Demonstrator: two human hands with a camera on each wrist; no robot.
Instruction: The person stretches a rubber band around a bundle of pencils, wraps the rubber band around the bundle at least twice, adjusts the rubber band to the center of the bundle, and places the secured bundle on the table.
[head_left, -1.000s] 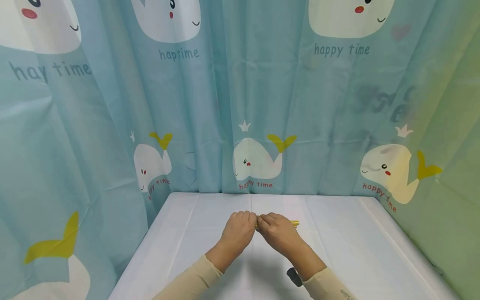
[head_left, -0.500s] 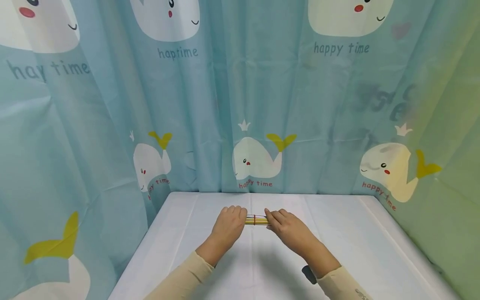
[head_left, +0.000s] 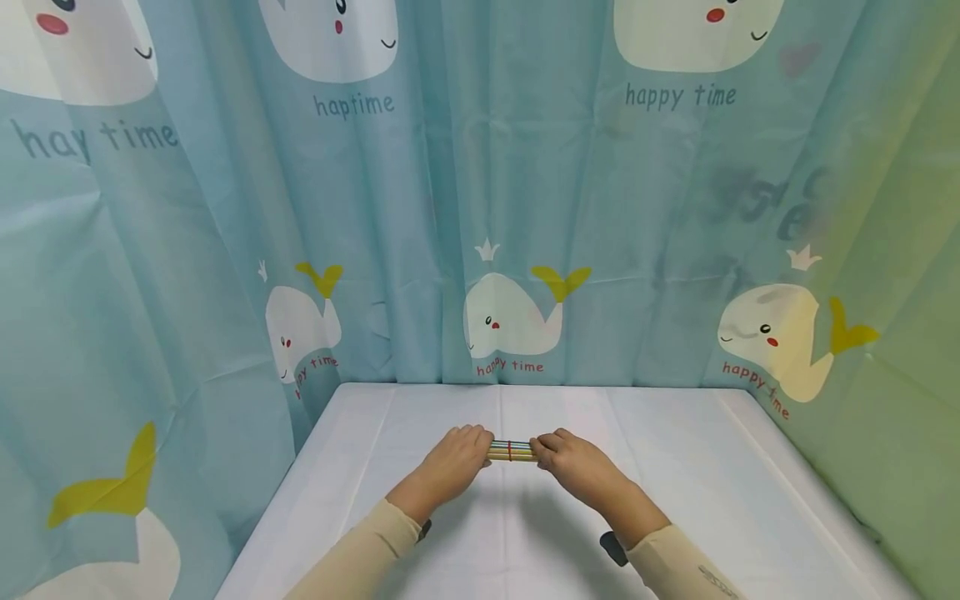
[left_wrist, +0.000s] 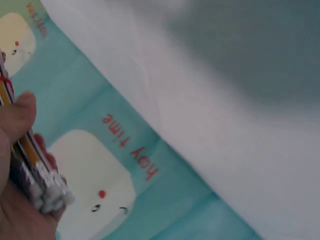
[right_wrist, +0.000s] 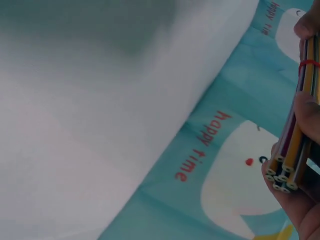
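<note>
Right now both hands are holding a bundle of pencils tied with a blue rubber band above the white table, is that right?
Not quite: the band is red, not blue, as the head view shows. Otherwise yes, the left hand and right hand hold the pencil bundle above the white table.

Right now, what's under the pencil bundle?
The white table lies below the pencil bundle, held by the left hand and right hand. Both ends are covered by fingers in the head view.

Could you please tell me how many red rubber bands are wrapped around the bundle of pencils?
1. The red rubber band circles the middle of the pencil bundle, between the left hand and right hand. Others may hide under the fingers.
</note>
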